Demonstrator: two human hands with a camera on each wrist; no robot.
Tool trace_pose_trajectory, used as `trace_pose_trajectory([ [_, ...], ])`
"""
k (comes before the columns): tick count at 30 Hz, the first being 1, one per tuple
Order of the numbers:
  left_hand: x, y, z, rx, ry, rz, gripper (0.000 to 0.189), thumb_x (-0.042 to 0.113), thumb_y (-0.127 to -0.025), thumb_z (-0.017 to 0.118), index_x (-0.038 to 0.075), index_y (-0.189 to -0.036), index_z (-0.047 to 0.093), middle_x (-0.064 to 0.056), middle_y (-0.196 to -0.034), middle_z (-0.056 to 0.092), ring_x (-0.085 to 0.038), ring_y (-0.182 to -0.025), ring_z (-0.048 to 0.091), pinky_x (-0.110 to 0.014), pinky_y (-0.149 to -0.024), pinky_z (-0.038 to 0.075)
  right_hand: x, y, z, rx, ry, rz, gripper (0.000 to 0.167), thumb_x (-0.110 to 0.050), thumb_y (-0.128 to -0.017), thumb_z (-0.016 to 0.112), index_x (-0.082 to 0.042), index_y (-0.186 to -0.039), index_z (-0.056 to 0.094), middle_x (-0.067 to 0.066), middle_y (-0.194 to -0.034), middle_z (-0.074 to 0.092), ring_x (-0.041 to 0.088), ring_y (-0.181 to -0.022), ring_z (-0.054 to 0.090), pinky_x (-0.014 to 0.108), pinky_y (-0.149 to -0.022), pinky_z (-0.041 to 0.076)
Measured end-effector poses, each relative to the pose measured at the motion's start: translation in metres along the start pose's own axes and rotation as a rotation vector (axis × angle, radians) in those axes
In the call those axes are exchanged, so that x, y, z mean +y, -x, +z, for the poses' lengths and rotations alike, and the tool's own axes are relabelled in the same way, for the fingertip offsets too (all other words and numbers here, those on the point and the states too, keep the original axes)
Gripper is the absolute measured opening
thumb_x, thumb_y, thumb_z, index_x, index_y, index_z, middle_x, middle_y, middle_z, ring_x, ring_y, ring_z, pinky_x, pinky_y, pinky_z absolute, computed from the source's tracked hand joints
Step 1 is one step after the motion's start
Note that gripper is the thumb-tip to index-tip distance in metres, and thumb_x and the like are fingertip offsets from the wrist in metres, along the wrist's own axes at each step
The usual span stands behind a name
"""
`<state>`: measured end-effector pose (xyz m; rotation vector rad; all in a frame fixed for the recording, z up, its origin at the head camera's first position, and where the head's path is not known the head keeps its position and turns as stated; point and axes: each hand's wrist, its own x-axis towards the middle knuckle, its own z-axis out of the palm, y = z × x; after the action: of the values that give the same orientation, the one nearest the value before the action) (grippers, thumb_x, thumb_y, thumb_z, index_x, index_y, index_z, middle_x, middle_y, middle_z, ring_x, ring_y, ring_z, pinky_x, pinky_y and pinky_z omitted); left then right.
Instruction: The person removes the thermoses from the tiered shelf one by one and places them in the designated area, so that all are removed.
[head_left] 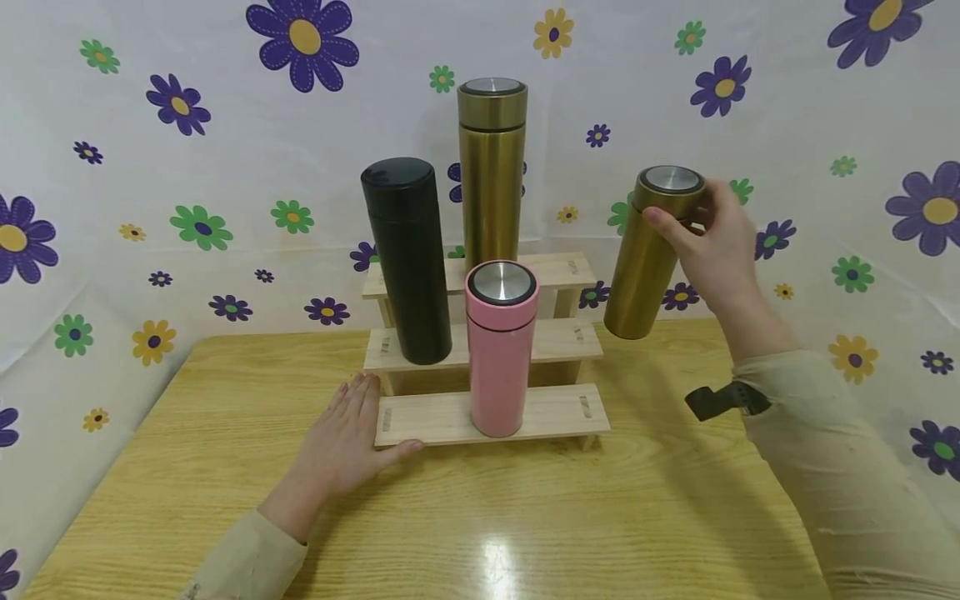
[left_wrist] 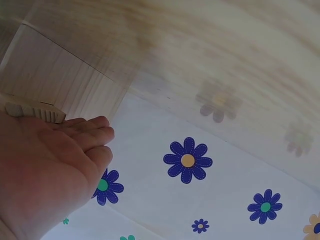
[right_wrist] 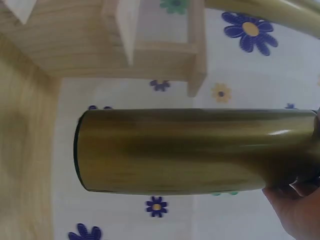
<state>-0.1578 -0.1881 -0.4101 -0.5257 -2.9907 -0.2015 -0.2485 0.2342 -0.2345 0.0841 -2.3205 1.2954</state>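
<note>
In the head view my right hand (head_left: 716, 246) grips a gold thermos bottle (head_left: 643, 271) round its upper end, near the silver-topped lid. The bottle hangs tilted above the table, to the right of a three-step wooden stand (head_left: 427, 419). My left hand (head_left: 341, 446) lies with straight fingers against the left end of the lowest step, its thumb along the front edge. A pink thermos (head_left: 501, 367) stands on that step. On the middle step is a black thermos (head_left: 408, 267), and a second gold thermos (head_left: 491, 183) stands on the top step, its base hidden.
The stand sits on a yellowish wooden table (head_left: 202, 425). Behind and beside the table hangs a white cloth (head_left: 390, 50) printed with purple, green and yellow flowers. A dark strap (head_left: 727, 402) is at my right sleeve.
</note>
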Motion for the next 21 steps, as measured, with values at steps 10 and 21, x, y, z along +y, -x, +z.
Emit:
trace_pose_trajectory([
  [10, 0.001, 0.000, 0.001, -0.009, 0.001, -0.008, 0.115, 0.081, -0.080, 0.037, -0.011, -0.147, 0.018, -0.024, -0.154, 0.016, -0.035, -0.143, 0.013, -0.044, -0.117, 0.010, 0.047, -0.009, 0.015, -0.023, -0.029, 0.130, 0.080, -0.050, -0.084, 0.066, -0.011, -0.145, 0.031, 0.013, -0.144, 0.039, 0.030, -0.132, 0.040, 0.045, -0.106, 0.038],
  [21, 0.001, 0.000, 0.001, -0.004, 0.001, -0.008, 0.115, 0.081, -0.080, 0.037, -0.011, -0.147, 0.018, -0.024, -0.154, 0.016, -0.035, -0.143, 0.014, -0.044, -0.117, 0.011, 0.071, -0.011, 0.027, -0.032, -0.078, 0.173, 0.085, -0.052, -0.083, 0.067, -0.010, -0.146, 0.028, 0.013, -0.145, 0.037, 0.032, -0.132, 0.038, 0.048, -0.105, 0.038],
])
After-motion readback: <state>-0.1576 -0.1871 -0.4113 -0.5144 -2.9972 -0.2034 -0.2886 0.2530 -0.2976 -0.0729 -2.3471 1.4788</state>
